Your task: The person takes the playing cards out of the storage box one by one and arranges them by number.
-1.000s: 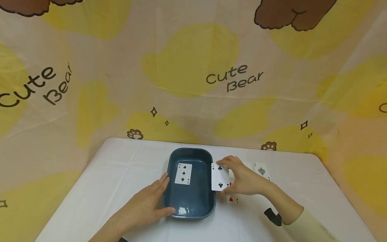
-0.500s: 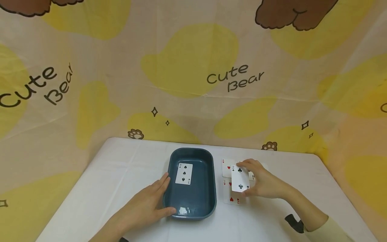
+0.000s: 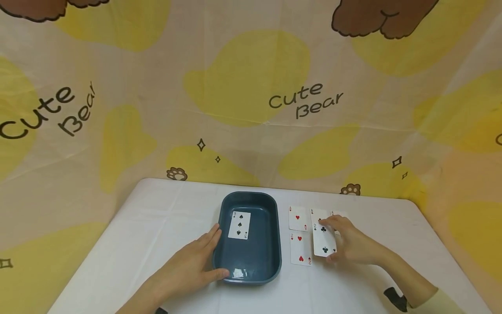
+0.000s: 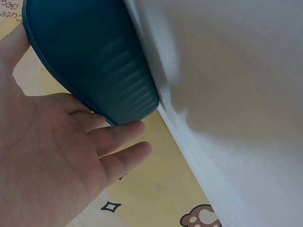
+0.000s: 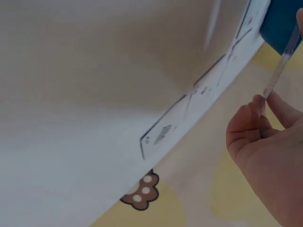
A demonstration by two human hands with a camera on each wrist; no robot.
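Note:
My right hand [image 3: 353, 242] pinches a two of clubs playing card [image 3: 323, 240] by its upper and lower edges, face up. In the right wrist view that card [image 5: 278, 71] shows almost edge-on between thumb and fingers. It overlaps the ace of clubs [image 3: 317, 213] on the table. My left hand [image 3: 190, 264] rests against the left side of a dark blue tray [image 3: 251, 261], fingers extended along its rim. Seen from the left wrist, the straight fingers touch the outer wall of the tray [image 4: 90, 56]. A three of spades [image 3: 239, 225] lies inside it.
Right of the tray lie an ace of hearts [image 3: 297, 218] and, nearer me, a two of hearts [image 3: 300, 250]. The ace of spades [image 5: 163, 135] is at the row's far end, partly behind my hand from above. A patterned cloth [image 3: 251, 109] hangs behind the white table [image 3: 172, 213].
My right hand has carried the two of clubs rightward from the tray's right rim, past the two of hearts, and lower toward the table. The left hand has stayed at the tray.

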